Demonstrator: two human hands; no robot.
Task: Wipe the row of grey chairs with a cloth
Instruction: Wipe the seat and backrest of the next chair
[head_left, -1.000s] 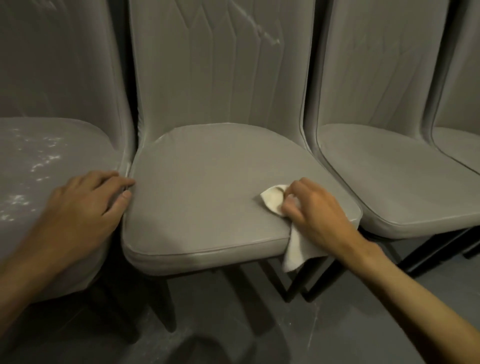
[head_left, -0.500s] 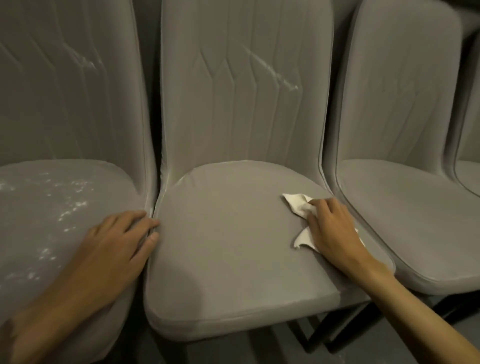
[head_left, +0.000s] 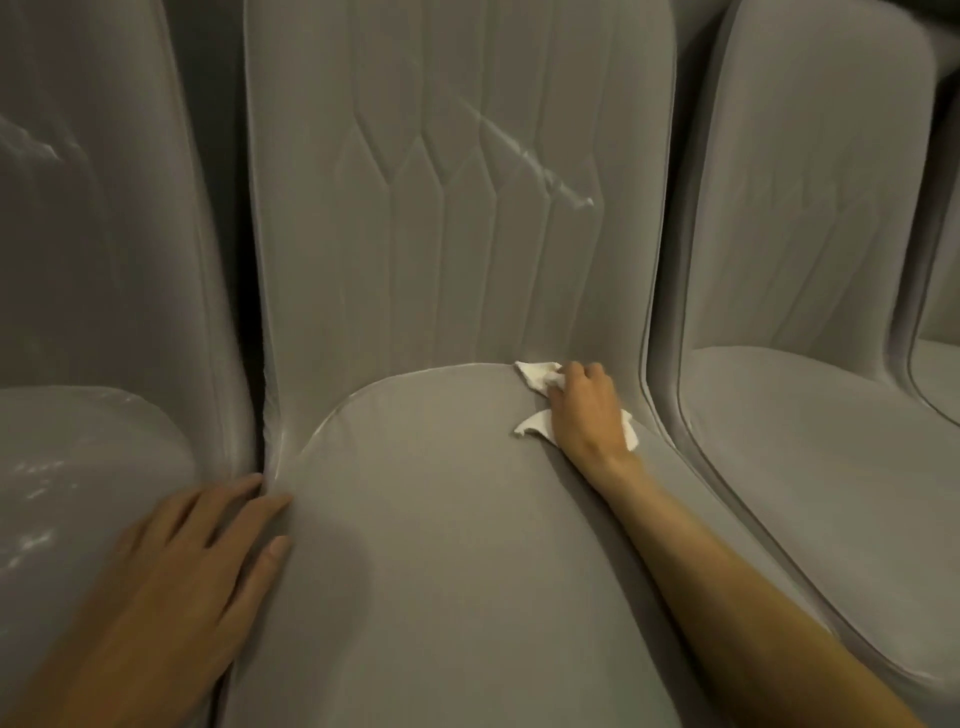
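Note:
A grey padded chair (head_left: 441, 519) fills the middle of the view, one of a row. My right hand (head_left: 587, 410) holds a small white cloth (head_left: 537, 375) pressed on the seat at its back right corner, where seat meets backrest. Cloth corners stick out in front of and beside the hand. My left hand (head_left: 192, 566) rests flat, fingers spread, on the edge of the left chair (head_left: 78, 467), its fingertips touching the middle seat. A white dusty streak (head_left: 535, 161) runs across the middle backrest.
The left chair's seat and backrest carry white dust marks. A right chair (head_left: 810, 441) stands close against the middle one, and the edge of a further chair (head_left: 940, 364) shows at the far right. Narrow dark gaps separate the backrests.
My right hand has slid the cloth from the seat's front right edge back to the rear corner by the backrest. The view has moved closer and upward. My left hand has stayed put.

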